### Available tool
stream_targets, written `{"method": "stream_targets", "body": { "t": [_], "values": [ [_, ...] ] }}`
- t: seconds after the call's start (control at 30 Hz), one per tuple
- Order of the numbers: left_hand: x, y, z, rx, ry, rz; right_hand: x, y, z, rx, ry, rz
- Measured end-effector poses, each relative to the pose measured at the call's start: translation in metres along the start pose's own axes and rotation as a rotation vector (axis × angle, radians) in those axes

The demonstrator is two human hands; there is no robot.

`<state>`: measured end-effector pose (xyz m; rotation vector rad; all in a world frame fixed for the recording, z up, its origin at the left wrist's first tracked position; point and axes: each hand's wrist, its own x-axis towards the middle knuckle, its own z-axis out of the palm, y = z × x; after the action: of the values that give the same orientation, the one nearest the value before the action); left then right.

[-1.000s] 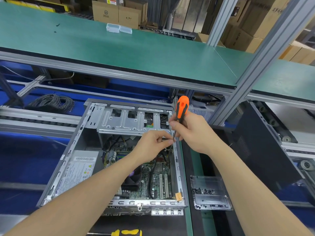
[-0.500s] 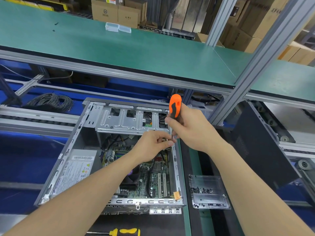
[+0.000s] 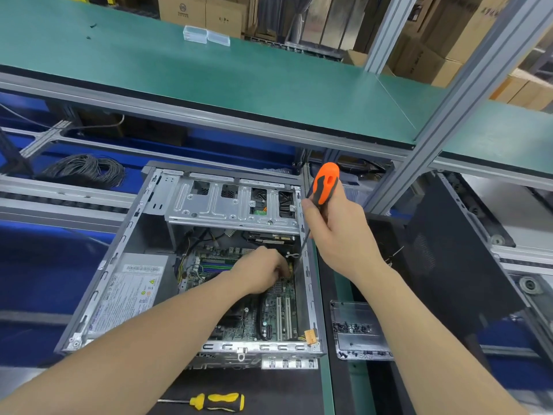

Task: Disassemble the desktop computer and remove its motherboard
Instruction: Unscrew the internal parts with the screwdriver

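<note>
desktop computer (image 3: 257,346) open on its side on the dark tabletop (image 3: 269,390), low in the middle of the view, side cover off. far left, beyond the case: coil of black cable (image 3: 86,170) on a blue surface. inside the case at left, grey power supply (image 3: 131,290), label facing up. further in and rightward, silver drive cage (image 3: 233,205) across the far end. below the cage, green motherboard (image 3: 269,319) flat on the case floor, crossed by black cables. left grip (image 3: 263,272) reaching down onto the board close to the right wall, with fingers curled under and tips hidden; cannot tell whether pinching anything. near the front edge of the tabletop, yellow screwdriver (image 3: 215,401) lying flat, apart from the case. right grip (image 3: 338,235) just over the right wall, wrapped round an orange screwdriver (image 3: 324,184), handle up, shaft slanting down into the case beside the left grip. right of the case, clear tray (image 3: 359,313) holding small dark screws. further right, black side panel (image 3: 443,265) standing tilted.
</note>
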<state>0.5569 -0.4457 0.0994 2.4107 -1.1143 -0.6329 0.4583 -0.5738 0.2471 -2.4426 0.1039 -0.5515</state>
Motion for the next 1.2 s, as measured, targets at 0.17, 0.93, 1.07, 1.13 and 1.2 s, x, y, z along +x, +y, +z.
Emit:
{"method": "stream_targets", "body": {
  "t": [0.17,0.93,1.07,1.13,1.2],
  "values": [
    [0.012,-0.007,0.007,-0.004,-0.053,-0.021,0.000,-0.001,0.002,0.008,0.023,-0.003],
    [0.012,-0.006,0.007,0.060,-0.117,-0.028,-0.007,0.001,-0.001,0.021,-0.025,0.025],
    [0.011,-0.006,0.008,0.065,-0.107,-0.025,-0.004,0.004,-0.006,0.020,-0.109,0.026],
    [0.011,-0.006,0.008,0.065,-0.102,-0.028,-0.001,0.007,-0.011,0.020,-0.199,0.032],
    [0.011,-0.006,0.008,0.067,-0.098,-0.031,0.002,0.009,-0.016,0.036,-0.265,0.021]
  ]
}}
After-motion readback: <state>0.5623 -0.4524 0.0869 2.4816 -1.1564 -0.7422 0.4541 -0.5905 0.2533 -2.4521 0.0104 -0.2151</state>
